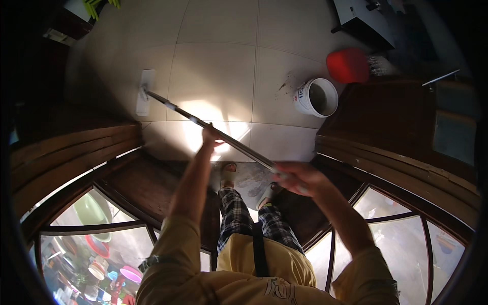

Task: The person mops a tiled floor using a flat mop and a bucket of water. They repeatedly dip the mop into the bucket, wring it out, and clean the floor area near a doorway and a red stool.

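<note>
A flat mop (188, 116) slants across the view from the far left to the near right. Its white rectangular head (146, 105) lies on the tiled floor, beside the dark wood at the left. My left hand (211, 136) is closed round the middle of the dark, shiny pole. Near the pole's upper end, my right hand (299, 178) grips it, slightly smeared by motion. To the right on the tiles stands a white bucket (306, 99) with printing on its side, its inside greyish. Dark specks of dirt (284, 85) lie on the floor left of the bucket.
A red rounded object (347, 65) sits behind the bucket. Wooden door panels (391, 109) flank the doorway on both sides. My feet stand on the grey threshold (247, 178). A light-coloured cabinet (363, 23) is at the far right, green legs (92, 7) at the far left.
</note>
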Motion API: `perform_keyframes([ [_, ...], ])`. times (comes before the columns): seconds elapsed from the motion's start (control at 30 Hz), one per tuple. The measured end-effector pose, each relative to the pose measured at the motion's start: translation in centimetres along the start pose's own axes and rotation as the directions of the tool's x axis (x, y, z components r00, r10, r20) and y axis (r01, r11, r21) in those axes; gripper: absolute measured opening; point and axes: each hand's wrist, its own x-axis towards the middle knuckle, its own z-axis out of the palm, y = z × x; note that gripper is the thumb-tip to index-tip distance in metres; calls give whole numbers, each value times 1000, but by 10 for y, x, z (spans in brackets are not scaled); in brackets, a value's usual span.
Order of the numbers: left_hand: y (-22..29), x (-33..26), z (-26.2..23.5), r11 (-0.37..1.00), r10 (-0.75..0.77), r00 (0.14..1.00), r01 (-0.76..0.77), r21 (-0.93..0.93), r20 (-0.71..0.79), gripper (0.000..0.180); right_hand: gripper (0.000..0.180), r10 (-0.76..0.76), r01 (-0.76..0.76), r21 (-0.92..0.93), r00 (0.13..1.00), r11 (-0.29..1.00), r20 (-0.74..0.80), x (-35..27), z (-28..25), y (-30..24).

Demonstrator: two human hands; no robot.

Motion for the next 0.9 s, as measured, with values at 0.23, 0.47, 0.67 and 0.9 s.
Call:
perform_keyframes([
  [0.23, -123, -269, 206, 959, -262, 773, 276, 65, 578, 46, 26, -21, -42, -118, 872, 992, -489, -326, -40, 48],
  [0.47, -183, -335, 279, 926, -264, 626, 378, 10, 734, 39, 35, -93, -131, -259, 707, 957, -701, -404, 13, 85],
  [0.67, -118, -302, 289, 976, -73, 676, 200, -87, 733, 31, 37, -297, 231, -211, 878, 950, -376, -405, -36, 75],
  [0.9, 8, -161, 297, 962, 93, 902, -190, 194, 421, 30, 66, -592, 604, -13, 776, 797, -220, -159, -27, 74],
])
